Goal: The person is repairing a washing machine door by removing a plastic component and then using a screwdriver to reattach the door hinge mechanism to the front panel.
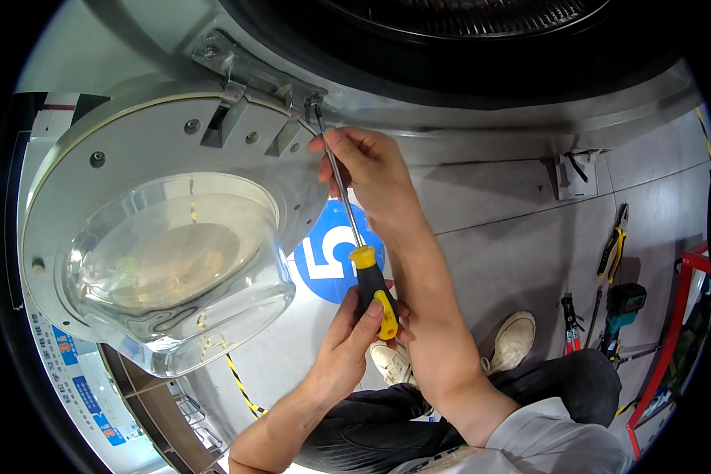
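A long screwdriver [344, 197] with a black and yellow handle runs up to a screw at the lower end of a metal door hinge [265, 77]. My left hand [354, 328] is wrapped round its handle. Higher up, my right hand [363, 162] pinches the shaft close to the tip. The hinge joins a front-loading washing machine's body [450, 122] to its round door [95, 158], which hangs open at the left with its clear glass bowl [182, 261] facing up. The tip seems to touch the screw, though the exact contact is too small to tell.
The drum opening [474, 16] with its dark rubber seal lies at the top. On the tiled floor at the right are yellow-handled pliers [613, 249], red-handled pliers [570, 324], a teal power tool [624, 304] and a red-framed case [679, 316]. A blue round floor sticker [312, 245] lies below my hands.
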Available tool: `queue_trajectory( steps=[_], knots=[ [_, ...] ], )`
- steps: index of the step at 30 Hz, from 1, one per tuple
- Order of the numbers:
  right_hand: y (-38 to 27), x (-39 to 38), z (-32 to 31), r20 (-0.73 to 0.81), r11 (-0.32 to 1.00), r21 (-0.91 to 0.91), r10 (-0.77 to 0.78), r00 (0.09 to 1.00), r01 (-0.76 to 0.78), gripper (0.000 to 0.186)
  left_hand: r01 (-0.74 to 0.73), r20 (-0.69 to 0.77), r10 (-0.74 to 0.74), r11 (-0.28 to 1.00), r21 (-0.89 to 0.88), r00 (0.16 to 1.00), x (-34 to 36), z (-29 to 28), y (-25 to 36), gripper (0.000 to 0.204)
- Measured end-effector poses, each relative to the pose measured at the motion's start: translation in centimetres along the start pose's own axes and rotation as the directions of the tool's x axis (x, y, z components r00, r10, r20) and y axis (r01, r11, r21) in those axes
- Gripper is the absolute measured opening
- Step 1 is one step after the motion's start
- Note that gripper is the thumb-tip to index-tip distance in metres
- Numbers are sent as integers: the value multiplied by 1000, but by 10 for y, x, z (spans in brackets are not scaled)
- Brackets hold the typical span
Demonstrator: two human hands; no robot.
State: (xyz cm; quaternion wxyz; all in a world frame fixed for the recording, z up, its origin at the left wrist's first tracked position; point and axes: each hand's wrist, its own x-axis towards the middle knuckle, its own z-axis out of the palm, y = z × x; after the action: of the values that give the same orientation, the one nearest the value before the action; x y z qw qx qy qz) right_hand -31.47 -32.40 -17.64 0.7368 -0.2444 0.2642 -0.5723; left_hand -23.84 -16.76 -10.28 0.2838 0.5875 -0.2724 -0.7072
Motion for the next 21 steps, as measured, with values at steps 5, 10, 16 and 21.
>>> queue_trajectory(
  steps=[5,10,16,21],
  knots=[
    [2,2,-1,2,999,-4,-33,999,33,29,1,11,-1,1000,0,1000,1,-1,1,45],
    [-1,3,2,0,999,-36,-19,1000,19,30,2,-43,-1,999,38,999,-1,1,5,41],
    [-5,3,2,-17,999,-39,-3,1000,3,31,-97,-141,107,992,78,984,3,-1,-3,43],
    [-9,-14,6,-93,991,-122,48,994,-60,28,-116,-242,183,957,266,953,1,6,6,46]
  ],
)
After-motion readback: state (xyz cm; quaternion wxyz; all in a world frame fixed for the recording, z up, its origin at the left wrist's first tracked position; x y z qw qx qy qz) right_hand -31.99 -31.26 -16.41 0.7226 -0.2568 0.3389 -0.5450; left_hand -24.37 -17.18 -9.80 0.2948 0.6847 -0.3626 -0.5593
